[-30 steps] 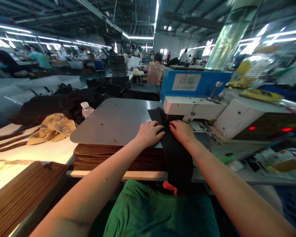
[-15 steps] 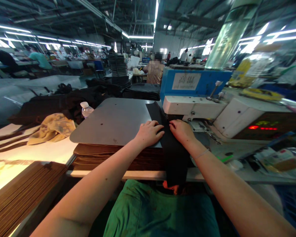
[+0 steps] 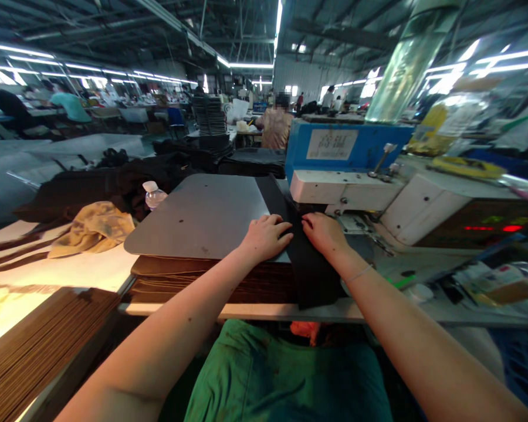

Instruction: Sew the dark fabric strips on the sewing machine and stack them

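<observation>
A black fabric strip (image 3: 305, 264) runs from the far edge of a grey metal plate (image 3: 202, 217) toward me, its near end at the table edge. My left hand (image 3: 268, 237) lies palm down across the plate, fingers a little apart, its fingertips and thumb on the strip's left side. Facing it, my right hand (image 3: 323, 233) has its fingers bent and pressed together on the strip's right side, close to the head of a white sewing machine (image 3: 321, 187). The needle area and my right fingertips' exact grip are partly hidden.
Stacked brown sheets (image 3: 211, 281) lie beneath the plate; another brown stack (image 3: 48, 346) stands lower left. Left of the plate are a bottle (image 3: 154, 196) and a tan cloth (image 3: 94, 228). A blue box (image 3: 347, 140) sits behind the machine. Another person (image 3: 276, 126) sits farther ahead.
The black strip has slid away from me, its far end farther up the plate and its near end drawn up and swung right. Both hands stay almost where they were. The machine's red display differs.
</observation>
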`<state>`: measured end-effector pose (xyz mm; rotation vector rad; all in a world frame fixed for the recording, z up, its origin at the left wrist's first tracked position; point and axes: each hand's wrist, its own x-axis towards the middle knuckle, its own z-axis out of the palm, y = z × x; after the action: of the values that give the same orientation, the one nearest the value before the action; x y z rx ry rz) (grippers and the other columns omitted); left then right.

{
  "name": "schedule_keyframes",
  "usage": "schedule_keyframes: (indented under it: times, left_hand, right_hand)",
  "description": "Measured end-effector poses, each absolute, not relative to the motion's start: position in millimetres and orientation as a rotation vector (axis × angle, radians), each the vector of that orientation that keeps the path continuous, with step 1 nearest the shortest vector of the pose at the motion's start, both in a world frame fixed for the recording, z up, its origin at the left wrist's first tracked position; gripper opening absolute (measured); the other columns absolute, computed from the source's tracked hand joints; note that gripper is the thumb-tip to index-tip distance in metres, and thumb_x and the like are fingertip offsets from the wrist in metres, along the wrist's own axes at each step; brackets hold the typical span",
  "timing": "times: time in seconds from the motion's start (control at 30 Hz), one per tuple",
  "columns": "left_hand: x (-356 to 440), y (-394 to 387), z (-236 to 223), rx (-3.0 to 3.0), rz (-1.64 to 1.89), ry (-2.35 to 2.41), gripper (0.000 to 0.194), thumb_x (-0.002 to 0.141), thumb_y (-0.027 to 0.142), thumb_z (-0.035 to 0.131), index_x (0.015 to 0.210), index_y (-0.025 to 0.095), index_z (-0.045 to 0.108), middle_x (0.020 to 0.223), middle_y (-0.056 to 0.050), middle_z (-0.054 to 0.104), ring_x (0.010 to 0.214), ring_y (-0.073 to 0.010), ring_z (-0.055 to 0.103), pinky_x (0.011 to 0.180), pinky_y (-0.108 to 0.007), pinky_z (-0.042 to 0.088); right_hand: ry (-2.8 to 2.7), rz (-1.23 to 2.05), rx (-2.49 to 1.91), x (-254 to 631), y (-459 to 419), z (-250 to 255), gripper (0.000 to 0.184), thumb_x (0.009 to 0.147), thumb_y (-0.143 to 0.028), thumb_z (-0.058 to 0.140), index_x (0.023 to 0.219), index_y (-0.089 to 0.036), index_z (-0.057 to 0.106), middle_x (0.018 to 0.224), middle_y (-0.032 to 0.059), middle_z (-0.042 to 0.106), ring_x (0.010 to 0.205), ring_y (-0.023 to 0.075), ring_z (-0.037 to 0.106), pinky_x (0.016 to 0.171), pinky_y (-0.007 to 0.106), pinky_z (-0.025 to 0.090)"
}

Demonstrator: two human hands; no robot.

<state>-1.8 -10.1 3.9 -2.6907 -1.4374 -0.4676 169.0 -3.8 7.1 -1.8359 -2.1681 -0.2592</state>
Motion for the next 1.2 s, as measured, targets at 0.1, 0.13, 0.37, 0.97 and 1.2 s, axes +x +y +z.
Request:
schedule_keyframes:
  times: [0.1, 0.13, 0.37, 0.97, 1.2]
  left_hand:
    - [-1.6, -10.2, 4.6, -2.696, -0.454, -1.445, 0.037, 0.089, 0.047, 0.033, 0.118, 0.033, 0.051, 0.119, -0.002, 0.050, 0.107, -0.0228, 0.046, 0.082, -0.036, 0.040]
    - [-1.6, -10.3, 4.9, -2.698, -0.450, -1.447, 0.038, 0.089, 0.047, 0.033, 0.119, 0.033, 0.051, 0.120, -0.002, 0.050, 0.107, -0.0228, 0.045, 0.082, -0.036, 0.039]
    - [-1.4, -11.7, 6.9, -2.711, -0.430, -1.463, 0.038, 0.089, 0.047, 0.033, 0.119, 0.033, 0.051, 0.121, -0.002, 0.049, 0.107, -0.0229, 0.045, 0.083, -0.036, 0.039]
    - [-1.6, -10.8, 6.6, -2.723, -0.454, -1.443, 0.039, 0.088, 0.050, 0.034, 0.119, 0.033, 0.051, 0.120, -0.002, 0.050, 0.107, -0.0228, 0.046, 0.084, -0.037, 0.039]
    - [-0.8, -8.9, 10.4, -2.771, -0.382, -1.496, 0.048, 0.082, 0.060, 0.037, 0.121, 0.034, 0.050, 0.125, -0.003, 0.047, 0.114, -0.0255, 0.041, 0.089, -0.041, 0.037]
  right_hand:
    - [-2.168, -0.246, -1.838, 168.7, -4.2, 8.1, 0.027, 0.086, -0.023, 0.041, 0.100, -0.016, 0.064, 0.097, 0.0089, 0.065, 0.083, 0.0196, 0.060, 0.070, 0.027, 0.041]
    - [-2.164, -0.246, -1.842, 168.6, -4.4, 8.4, 0.027, 0.086, -0.023, 0.041, 0.100, -0.016, 0.064, 0.097, 0.0088, 0.065, 0.084, 0.0195, 0.060, 0.070, 0.027, 0.041]
    - [-2.163, -0.253, -1.832, 169.0, -4.7, 7.8, 0.028, 0.087, -0.023, 0.041, 0.100, -0.016, 0.064, 0.098, 0.0086, 0.065, 0.084, 0.0196, 0.060, 0.070, 0.027, 0.041]
    - [-2.165, -0.251, -1.847, 168.9, -3.1, 6.6, 0.027, 0.087, -0.023, 0.041, 0.100, -0.016, 0.063, 0.097, 0.0086, 0.065, 0.084, 0.0189, 0.059, 0.071, 0.027, 0.042]
    - [-2.184, -0.244, -1.865, 168.1, -2.6, 7.6, 0.027, 0.087, -0.023, 0.040, 0.099, -0.015, 0.063, 0.097, 0.0093, 0.065, 0.085, 0.0183, 0.059, 0.073, 0.026, 0.041]
